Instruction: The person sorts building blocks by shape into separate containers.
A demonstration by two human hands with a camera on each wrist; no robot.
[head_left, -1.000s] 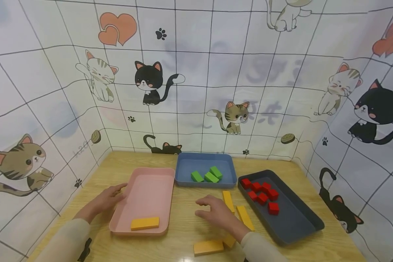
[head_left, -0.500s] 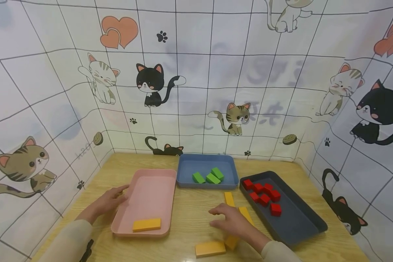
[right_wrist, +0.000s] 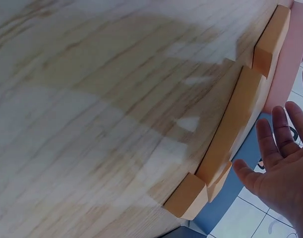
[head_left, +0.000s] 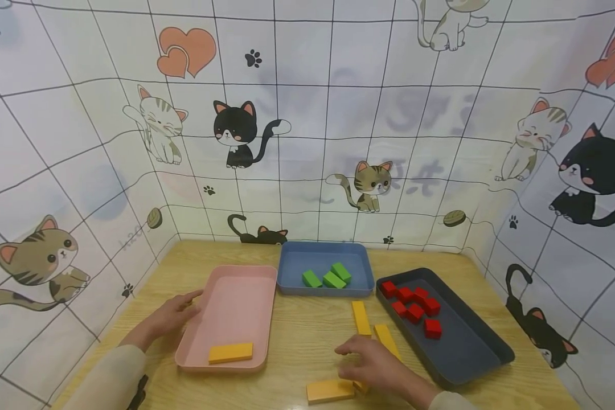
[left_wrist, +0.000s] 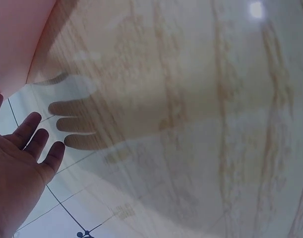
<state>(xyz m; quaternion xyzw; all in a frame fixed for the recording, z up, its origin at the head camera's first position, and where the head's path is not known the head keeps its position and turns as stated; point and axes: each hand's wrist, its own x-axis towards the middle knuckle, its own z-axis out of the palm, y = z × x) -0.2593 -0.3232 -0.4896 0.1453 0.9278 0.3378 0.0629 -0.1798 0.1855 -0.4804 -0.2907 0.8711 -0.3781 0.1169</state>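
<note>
Four yellow blocks (head_left: 330,392) lie on the wooden table (head_left: 297,336), and the right hand (head_left: 376,364) is just over them, hiding a part of one. Its fingers are loosely bent and spread, with a clear gap between thumb and forefinger, and they hold nothing. Whether any finger touches a block, I cannot tell from these views.

The left hand (head_left: 171,314) is at the left side of the pink tray (head_left: 236,302). Its fingers are relaxed and a little apart, with nothing gripped; the fingertips reach to the rim, but their contact with it is not clear. One more yellow block (head_left: 230,353) lies flat inside this tray, at its near end.

Behind, the blue tray (head_left: 297,257) holds three green blocks (head_left: 333,279). To the right, the dark grey tray (head_left: 466,341) stands at a slant, with seven red cubes (head_left: 433,328).
</note>
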